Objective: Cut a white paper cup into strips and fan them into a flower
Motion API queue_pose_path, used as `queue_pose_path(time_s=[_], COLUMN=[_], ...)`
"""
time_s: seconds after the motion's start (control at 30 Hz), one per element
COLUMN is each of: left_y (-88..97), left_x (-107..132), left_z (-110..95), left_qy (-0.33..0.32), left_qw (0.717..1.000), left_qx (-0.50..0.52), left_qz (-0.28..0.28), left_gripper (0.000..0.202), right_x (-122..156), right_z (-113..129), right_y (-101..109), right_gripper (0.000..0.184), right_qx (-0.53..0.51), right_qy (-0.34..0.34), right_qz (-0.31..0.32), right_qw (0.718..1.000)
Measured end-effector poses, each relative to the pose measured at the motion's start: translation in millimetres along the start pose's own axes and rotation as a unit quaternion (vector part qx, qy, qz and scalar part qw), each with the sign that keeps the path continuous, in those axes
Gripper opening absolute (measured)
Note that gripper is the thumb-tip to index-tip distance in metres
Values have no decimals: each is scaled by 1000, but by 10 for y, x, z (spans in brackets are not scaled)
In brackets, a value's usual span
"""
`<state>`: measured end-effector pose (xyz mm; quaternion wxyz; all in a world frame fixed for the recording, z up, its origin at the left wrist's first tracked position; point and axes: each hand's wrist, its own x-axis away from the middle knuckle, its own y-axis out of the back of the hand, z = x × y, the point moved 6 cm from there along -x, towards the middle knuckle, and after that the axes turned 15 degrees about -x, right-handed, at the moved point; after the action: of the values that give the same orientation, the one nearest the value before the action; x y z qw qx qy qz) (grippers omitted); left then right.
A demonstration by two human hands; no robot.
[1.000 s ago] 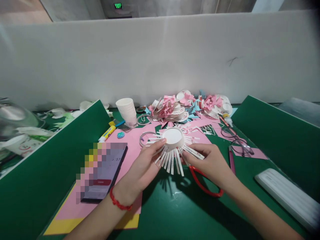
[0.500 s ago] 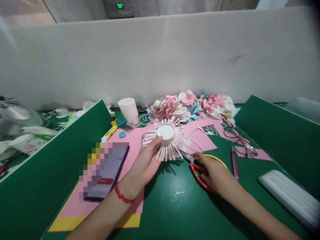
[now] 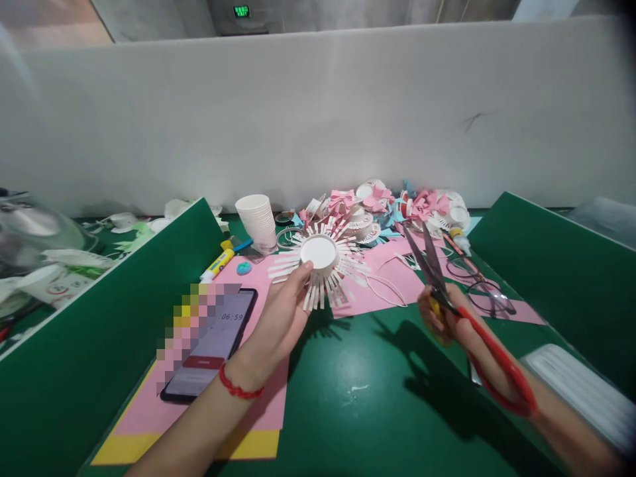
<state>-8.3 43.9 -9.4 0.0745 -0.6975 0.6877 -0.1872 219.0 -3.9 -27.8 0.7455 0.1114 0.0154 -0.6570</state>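
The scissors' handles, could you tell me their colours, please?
Red handle and yellow handle, seen best in the head view.

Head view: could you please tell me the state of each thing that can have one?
Scissors, blades open, in right hand
Paper cup, wall cut into splayed strips, in left hand
Cup stack, nested, mouth up
Phone, screen lit
Yellow tube, lying down
Exit sign, lit

Phone (image 3: 238, 324) lies on pink paper (image 3: 271, 404), screen lit (digits end 06:59; pixel blocks cover its left side). Yellow paper (image 3: 256, 445) shows beneath the pink. Glue stick (image 3: 217, 265) and small blue lump (image 3: 244, 268) sit beyond the phone. At right, glasses (image 3: 497, 303); nearer, a white ribbed slab (image 3: 576, 379). Small bottle (image 3: 463, 242) lies past the glasses. Green exit sign (image 3: 241, 11) glows above the grey partition (image 3: 318, 119).
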Motion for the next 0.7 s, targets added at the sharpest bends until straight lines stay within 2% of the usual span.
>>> queue_pose_path(time_s=[0.1,0.17,0.23,0.4,0.53,0.7], left_y=[11,7,2,32,88,109], left_x=[-2,-4,-8,-24,-33,-37], left_z=[-35,-49,-62,-88,-81,-42], left_qy=[-19,-19,-19,-13,12,47], left_qw=[1000,1000,999,998,997,997], left_qx=[-14,-23,-33,-58,-73,-59], left_qz=[-1,5,11,18,19,18], left_gripper=[18,16,14,14,10,5], right_x=[74,102,98,63,56,90], right_z=[101,146,153,56,36,33], right_y=[-171,-294,-338,-270,-185,-205], right_gripper=[54,54,49,43,42,45], right_qx=[6,-8,-10,23,39,35], right_qy=[-46,-54,-47,-48,-61,-68], right_qz=[91,170,198,198,159,150], right_qw=[995,984,979,979,985,986])
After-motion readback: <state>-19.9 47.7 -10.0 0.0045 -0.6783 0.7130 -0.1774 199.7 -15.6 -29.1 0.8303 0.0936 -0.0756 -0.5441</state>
